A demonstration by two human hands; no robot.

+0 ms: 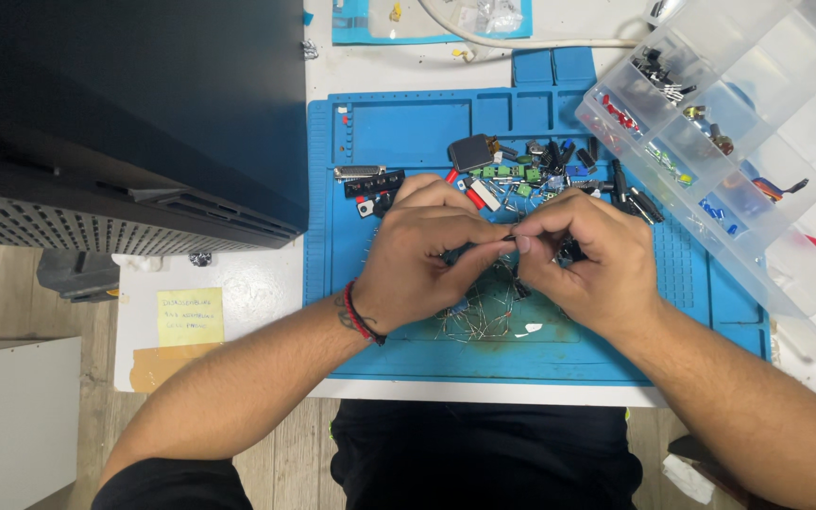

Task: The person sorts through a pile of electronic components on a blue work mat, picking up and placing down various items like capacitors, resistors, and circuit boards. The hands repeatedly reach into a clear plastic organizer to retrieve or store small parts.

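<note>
Over blue mat point(408, 132), hands pinching small part point(510, 238)

A: Carrying surface?
B: White bench point(257, 283), wooden floor point(96, 416) below.
A: Lying directly on it?
B: Blue work mat point(399, 123) at centre; black case point(125, 113) at left, overlapping the mat's left edge; yellow note point(190, 316) near the front-left corner; clear compartment box point(757, 123) at right, partly over the mat; white cable point(521, 42) along the far edge.
</note>
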